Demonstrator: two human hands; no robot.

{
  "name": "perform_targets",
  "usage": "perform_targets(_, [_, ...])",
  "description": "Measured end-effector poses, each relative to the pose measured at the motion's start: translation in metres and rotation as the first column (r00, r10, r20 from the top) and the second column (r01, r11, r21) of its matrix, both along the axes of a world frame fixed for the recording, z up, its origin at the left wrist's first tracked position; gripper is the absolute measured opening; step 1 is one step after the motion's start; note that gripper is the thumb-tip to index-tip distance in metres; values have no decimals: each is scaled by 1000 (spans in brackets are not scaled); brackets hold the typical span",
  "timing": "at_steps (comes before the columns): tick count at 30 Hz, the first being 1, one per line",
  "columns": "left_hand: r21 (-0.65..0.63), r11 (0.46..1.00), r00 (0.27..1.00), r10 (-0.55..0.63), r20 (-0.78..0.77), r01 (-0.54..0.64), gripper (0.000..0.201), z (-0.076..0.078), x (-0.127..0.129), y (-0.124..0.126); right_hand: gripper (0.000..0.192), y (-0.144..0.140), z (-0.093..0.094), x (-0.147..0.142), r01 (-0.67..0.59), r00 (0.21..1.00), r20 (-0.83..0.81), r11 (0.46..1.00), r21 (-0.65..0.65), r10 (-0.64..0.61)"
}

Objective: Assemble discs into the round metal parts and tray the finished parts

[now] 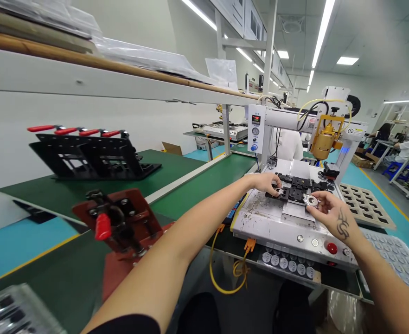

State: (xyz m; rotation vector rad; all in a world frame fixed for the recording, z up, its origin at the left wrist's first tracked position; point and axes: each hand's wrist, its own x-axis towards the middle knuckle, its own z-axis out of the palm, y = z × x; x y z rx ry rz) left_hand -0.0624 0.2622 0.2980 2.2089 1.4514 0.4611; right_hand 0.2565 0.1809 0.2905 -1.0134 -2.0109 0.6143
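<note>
Left hand pinches a small metal part at a black fixture on the machine's white bed; my right hand grasps a round metal piece over it. Rightward, I see a pocketed beige tray, a clear tray of round discs and blue workshop floor.

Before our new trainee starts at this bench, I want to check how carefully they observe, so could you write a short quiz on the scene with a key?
1. Open question: What is the right hand holding?

2. True or false: The red button is on the upright white control box.

3. Fill in the number: The black fixture on the green table has ___ red handles.

Key:
1. A round silver part.
2. False; the red button is on the front of the machine base.
3. Four.
</note>
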Motion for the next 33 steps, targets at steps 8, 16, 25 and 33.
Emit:
perform_targets(8, [172, 973, 942, 94, 322, -156, 53, 15, -22, -36, 36, 83, -10, -73, -137, 968, 217, 989, 52, 123])
perform_targets(16, [181, 956, 746, 54, 664, -230, 48, 14, -33, -103, 34, 120, -15, -108, -234, 893, 389, 972, -30, 227])
perform_targets(25, [210, 939, 712, 51, 700, -274, 47, -11, -39, -165, 24, 125, -24, -110, -271, 847, 492, 960, 78, 199])
perform_targets(33, [203, 930, 665, 57, 745, -307, 46, -25, -12, -207, 25, 116, -19, -110, -200, 882, 465, 956, 215, 80])
